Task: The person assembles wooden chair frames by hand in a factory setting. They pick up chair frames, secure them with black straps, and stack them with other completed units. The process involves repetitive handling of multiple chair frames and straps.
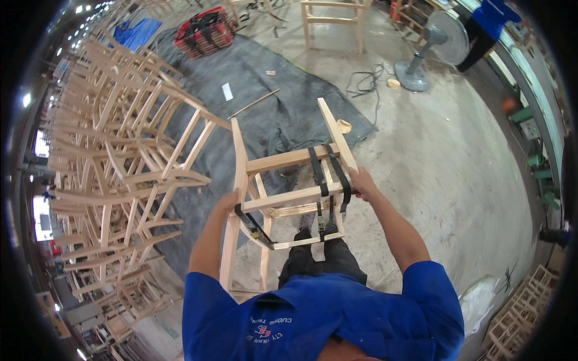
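Observation:
In front of my body is a bare, pale wooden chair frame [283,200], tilted, with two long pieces pointing away from me. My left hand [229,201] is closed round its left side piece. On the opposite side, my right hand [362,184] grips the right piece near a crossbar. Black ratchet straps [317,171] loop round the crossbars at the right. Another black strap [256,227] with a metal buckle runs along the lower left. Part of the frame's lower end is seen over my legs, and my fingertips are partly hidden behind the wood.
Stacked wooden chair frames [120,156] rise close on the left. A dark sheet [259,72] covers the floor ahead, bearing a wooden stick [254,103]. Beyond are a red basket [206,33] of straps, a grey fan [415,72] with its cable, and a person in blue [490,24].

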Demonstrator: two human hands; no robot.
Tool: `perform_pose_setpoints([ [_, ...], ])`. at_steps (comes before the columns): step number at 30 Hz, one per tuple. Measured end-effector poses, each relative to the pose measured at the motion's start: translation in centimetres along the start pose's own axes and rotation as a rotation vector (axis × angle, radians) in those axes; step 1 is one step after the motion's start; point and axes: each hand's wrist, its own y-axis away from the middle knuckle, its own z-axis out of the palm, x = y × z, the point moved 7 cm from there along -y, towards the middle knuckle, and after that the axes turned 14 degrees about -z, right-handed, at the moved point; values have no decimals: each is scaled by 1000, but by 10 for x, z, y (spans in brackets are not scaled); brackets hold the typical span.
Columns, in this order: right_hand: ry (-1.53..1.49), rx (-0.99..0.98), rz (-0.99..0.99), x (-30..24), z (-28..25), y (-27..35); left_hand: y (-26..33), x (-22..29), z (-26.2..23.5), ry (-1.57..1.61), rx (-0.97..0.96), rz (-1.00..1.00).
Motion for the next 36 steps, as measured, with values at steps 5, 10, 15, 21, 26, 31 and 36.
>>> perform_pose_setpoints([
  [5,76,-45,-18,-36,36,-45,-44,7,-27,52,11,-43],
  [10,296,-20,-158,-81,83,-70,-75,13,-81,-28,201,75],
  [15,327,9,-237,-87,127,-104,-49,7,-125,-138,372,289],
  [21,561,-39,-273,-99,126,-123,89,-97,-159,-240,844,341],
  [26,552,-22,-309,-100,115,-136,170,-190,-151,-196,659,-8],
  [31,386,-162,-137,-121,141,-137,142,-229,-95,402,729,191],
  [36,170,-178,-165,-133,107,-184,167,-148,-99,227,1036,266],
])
